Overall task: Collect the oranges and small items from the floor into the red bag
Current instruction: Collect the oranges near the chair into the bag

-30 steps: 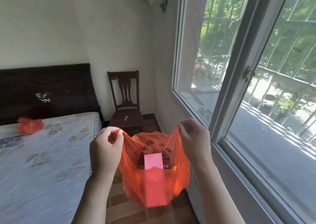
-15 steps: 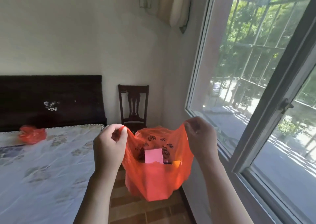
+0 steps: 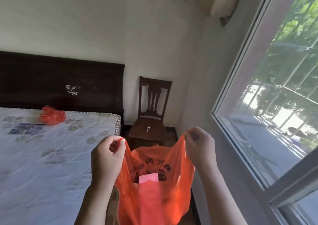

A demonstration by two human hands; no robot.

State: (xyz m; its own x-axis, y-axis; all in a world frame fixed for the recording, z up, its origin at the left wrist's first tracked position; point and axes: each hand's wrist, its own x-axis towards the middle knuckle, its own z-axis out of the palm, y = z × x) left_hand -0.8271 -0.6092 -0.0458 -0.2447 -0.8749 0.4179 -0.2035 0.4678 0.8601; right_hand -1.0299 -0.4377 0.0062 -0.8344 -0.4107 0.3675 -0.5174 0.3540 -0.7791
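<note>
Thin red plastic bag [image 3: 154, 199] hangs upright, mouth up, in the air beside the bed [image 3: 43, 156].
Left hand [image 3: 107, 157] and right hand [image 3: 200, 149] each pinch a handle; a pink flat box [image 3: 148, 178] shows inside, other contents unclear, bag bottom cut off.

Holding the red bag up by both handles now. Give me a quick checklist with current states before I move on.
1. Left hand pinches its handle: ok.
2. Right hand pinches the other handle: ok.
3. Red bag hangs clear of the bed and chair: ok.
4. Pink box sits inside the bag: ok.
5. Oranges inside: cannot tell, the bag wall hides them.
6. Floor cleared of items: cannot tell, almost none of it shows.
</note>
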